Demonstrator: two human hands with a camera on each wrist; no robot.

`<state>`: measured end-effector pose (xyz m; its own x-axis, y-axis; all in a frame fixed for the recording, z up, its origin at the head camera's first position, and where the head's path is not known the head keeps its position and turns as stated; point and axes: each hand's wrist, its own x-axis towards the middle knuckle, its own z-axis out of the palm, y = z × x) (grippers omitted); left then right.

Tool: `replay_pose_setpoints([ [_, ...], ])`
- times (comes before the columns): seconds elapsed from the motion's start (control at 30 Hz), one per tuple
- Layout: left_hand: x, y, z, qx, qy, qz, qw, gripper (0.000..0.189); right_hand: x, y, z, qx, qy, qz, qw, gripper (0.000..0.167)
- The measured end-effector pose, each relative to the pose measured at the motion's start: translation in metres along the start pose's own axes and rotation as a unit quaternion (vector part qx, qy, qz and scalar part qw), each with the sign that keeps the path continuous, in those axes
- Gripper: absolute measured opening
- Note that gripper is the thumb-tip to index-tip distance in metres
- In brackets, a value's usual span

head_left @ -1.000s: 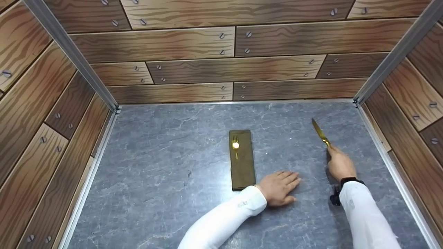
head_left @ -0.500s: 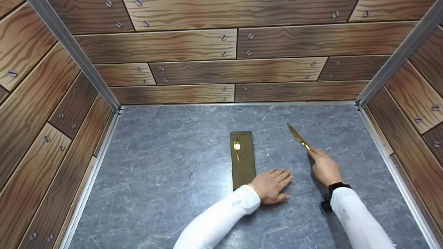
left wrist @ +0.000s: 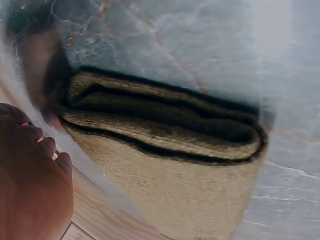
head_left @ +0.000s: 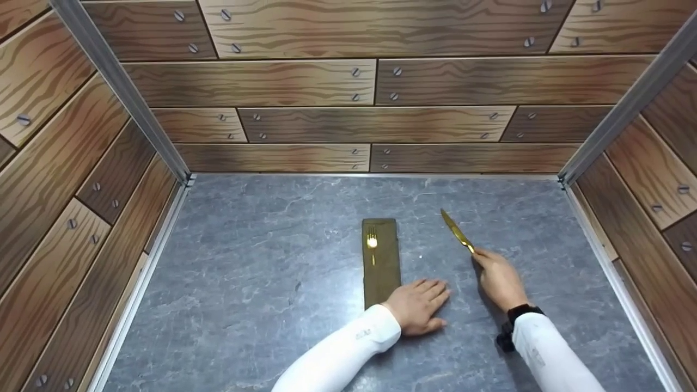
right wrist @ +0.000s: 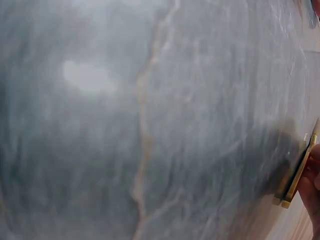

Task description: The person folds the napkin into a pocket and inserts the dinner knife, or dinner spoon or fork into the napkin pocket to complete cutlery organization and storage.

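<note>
In the head view a folded olive-brown cloth napkin (head_left: 383,272) lies lengthwise on the table with a gold fork (head_left: 372,240) on its upper left part. My right hand (head_left: 501,280) grips a gold table knife (head_left: 456,231) by the handle, to the right of the napkin. The blade points away and to the left. My left hand (head_left: 418,306) has its fingers straight and spread, palm down beside the napkin's near right edge; its wrist and cuff cover the near corner. The left wrist view shows the layered folds of the napkin's end (left wrist: 165,130).
A grey marbled tabletop (head_left: 261,272) lies under everything. Wood-print panels (head_left: 305,125) enclose it at the back and both sides, with metal rails at the corners. A dark strap with a small device (head_left: 506,340) sits on my right wrist.
My right hand has carried the knife leftward, closer to the napkin. The left hand has shifted slightly left, covering more of the napkin's near end. Fork and napkin keep their places.
</note>
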<state>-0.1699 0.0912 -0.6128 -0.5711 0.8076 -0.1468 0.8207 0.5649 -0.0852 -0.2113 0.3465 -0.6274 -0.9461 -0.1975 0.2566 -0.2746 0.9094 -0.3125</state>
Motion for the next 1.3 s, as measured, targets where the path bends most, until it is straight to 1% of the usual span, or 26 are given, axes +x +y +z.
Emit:
replay_pose_setpoints([
  [0.13,-0.002,0.002,0.003,-0.002,0.002,0.001,1.0,0.072,-0.006,-0.003,0.003,-0.003,0.016,0.012,0.9998,0.031],
  [0.27,-0.005,-0.002,0.004,-0.003,-0.002,-0.002,1.0,0.072,-0.004,-0.008,0.01,0.002,0.026,-0.006,0.9997,0.029],
  [0.47,-0.01,-0.008,0.006,-0.002,0.005,-0.012,0.9999,0.073,0.001,-0.022,0.016,0.01,0.035,-0.035,0.9987,0.029],
  [0.63,-0.011,-0.006,0.004,-0.012,0.002,-0.002,0.9999,0.073,-0.004,-0.033,0.013,0.015,0.031,-0.044,0.9984,0.031],
  [0.7,-0.012,-0.003,0.003,-0.019,-0.003,0.002,0.9998,0.072,-0.006,-0.037,0.011,0.027,0.023,-0.032,0.9989,0.03],
  [0.8,-0.013,0.0,0.001,-0.022,-0.004,0.005,0.9997,0.072,-0.004,-0.042,0.007,0.049,0.007,0.012,0.9987,0.025],
  [0.9,-0.013,-0.001,0.001,-0.025,-0.003,0.004,0.9997,0.071,0.007,-0.046,0.004,0.057,-0.013,0.064,0.9963,0.022],
  [0.97,-0.014,-0.002,0.001,-0.024,0.001,0.004,0.9997,0.071,0.015,-0.047,0.003,0.051,-0.03,0.087,0.9945,0.023],
  [1.07,-0.014,-0.001,0.001,-0.026,0.002,0.005,0.9996,0.071,0.024,-0.049,0.002,0.026,-0.059,0.106,0.9923,0.024],
  [1.13,-0.014,-0.001,0.001,-0.031,0.004,0.007,0.9995,0.071,0.027,-0.05,0.002,0.004,-0.071,0.112,0.9912,0.022],
  [1.23,-0.015,-0.001,0.001,-0.036,0.008,0.008,0.9993,0.071,0.026,-0.056,0.004,-0.032,-0.073,0.114,0.9902,0.018],
  [1.3,-0.015,-0.001,0.002,-0.042,0.009,0.009,0.999,0.071,0.024,-0.059,0.007,-0.047,-0.062,0.112,0.9907,0.017],
])
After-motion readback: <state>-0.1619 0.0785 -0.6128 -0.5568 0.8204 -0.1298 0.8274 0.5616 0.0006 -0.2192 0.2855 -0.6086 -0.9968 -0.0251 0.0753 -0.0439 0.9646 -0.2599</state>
